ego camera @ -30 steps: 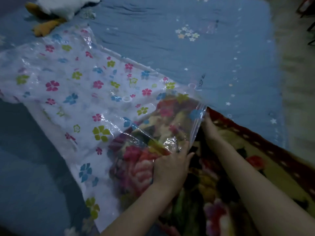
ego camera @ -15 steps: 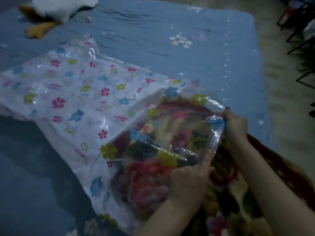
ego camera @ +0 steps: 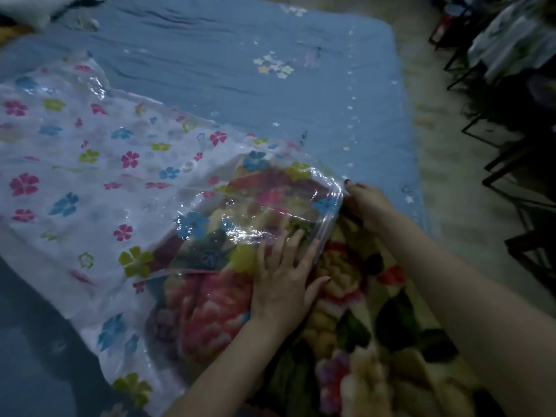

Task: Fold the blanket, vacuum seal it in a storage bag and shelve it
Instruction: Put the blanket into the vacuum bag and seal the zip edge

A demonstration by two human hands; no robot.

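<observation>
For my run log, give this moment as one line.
step: bagging | blanket: partly inside storage bag | left hand: flat on bag | right hand: gripping bag mouth

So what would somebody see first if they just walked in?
Probably the flowery blanket at the bottom right, pushed partway into the clear storage bag with printed flowers that stretches to the left over the blue bed sheet. Next, the two hands: the left hand lies flat on the plastic, and the right hand grips the bag's opening.

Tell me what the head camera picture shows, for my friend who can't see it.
A person is pushing a folded flowery blanket into a clear storage bag printed with flowers, on a blue bed sheet. The left hand presses flat on the bag, and the right hand grips the bag's open edge.
</observation>
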